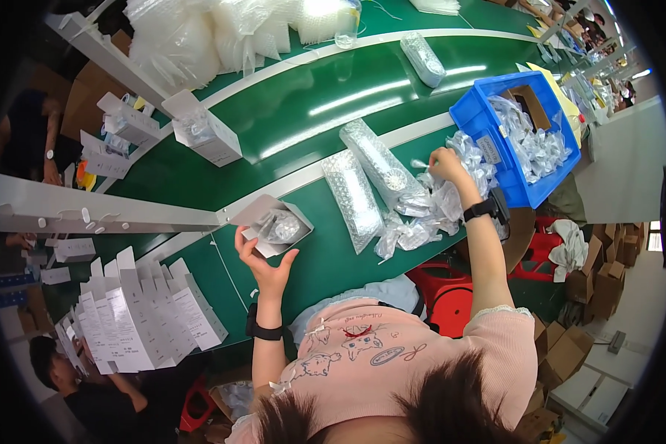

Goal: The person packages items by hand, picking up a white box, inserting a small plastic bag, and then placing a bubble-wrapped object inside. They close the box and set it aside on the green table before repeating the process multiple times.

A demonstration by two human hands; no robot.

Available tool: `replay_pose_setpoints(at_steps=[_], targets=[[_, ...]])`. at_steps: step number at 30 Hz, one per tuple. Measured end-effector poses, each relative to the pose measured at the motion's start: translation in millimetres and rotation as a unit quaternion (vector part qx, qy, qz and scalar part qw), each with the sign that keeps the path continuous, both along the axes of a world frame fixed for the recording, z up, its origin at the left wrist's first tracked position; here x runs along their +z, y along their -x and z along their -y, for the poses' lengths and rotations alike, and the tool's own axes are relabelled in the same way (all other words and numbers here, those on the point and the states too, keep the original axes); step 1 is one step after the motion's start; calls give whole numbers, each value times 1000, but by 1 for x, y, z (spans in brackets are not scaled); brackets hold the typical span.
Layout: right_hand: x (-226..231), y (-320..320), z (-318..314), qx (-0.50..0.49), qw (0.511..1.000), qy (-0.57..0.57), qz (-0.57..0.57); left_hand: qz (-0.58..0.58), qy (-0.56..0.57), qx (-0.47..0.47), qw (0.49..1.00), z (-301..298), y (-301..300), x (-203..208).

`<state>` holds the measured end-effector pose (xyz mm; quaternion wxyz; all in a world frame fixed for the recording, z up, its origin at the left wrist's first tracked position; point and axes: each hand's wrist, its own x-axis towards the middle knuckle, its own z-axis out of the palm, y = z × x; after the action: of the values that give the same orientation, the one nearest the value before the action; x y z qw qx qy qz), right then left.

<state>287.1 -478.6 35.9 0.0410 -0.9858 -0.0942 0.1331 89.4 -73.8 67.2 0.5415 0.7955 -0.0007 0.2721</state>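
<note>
My left hand point(263, 268) grips the near side of a small white box point(294, 235), its fingers along the left side and its thumb by the lower right edge. Inside the box's raised-flap mouth sits a clear plastic packet point(278, 225). Farther right, my right hand point(451, 166) has its fingers closed at a heap of small clear plastic packets point(440, 203); the packet in its fingertips is partly hidden. Two bubble-wrapped packages, one to the left point(352, 200) and one nearer the heap point(377, 157), lie between my hands.
A blue bin point(509, 166) of similar packets stands right of the heap. Several upright white boxes point(144, 318) crowd the left end. On the green conveyor point(288, 122) are a filled white box point(203, 133) and another bubble-wrapped package point(422, 59). A white post point(89, 211) crosses at left.
</note>
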Motion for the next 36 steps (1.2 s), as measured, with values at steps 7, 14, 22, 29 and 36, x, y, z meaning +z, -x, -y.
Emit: replay_pose_setpoints(at_steps=[7,14,22,29,36], targets=[[42,7,-36,-116,793,-596,-54,-58,3,51,997,8,-7,32],[138,63,-169,22,655,-748,-102,-120,-134,109,978,5,-16,62],[134,96,-244,408,825,-388,38,-164,-60,152,973,-3,-33,71],[122,90,-249,533,840,-99,6,-145,-71,123,979,-12,-27,62],[76,79,-237,330,784,-525,11,-193,-430,286,834,-139,92,25]])
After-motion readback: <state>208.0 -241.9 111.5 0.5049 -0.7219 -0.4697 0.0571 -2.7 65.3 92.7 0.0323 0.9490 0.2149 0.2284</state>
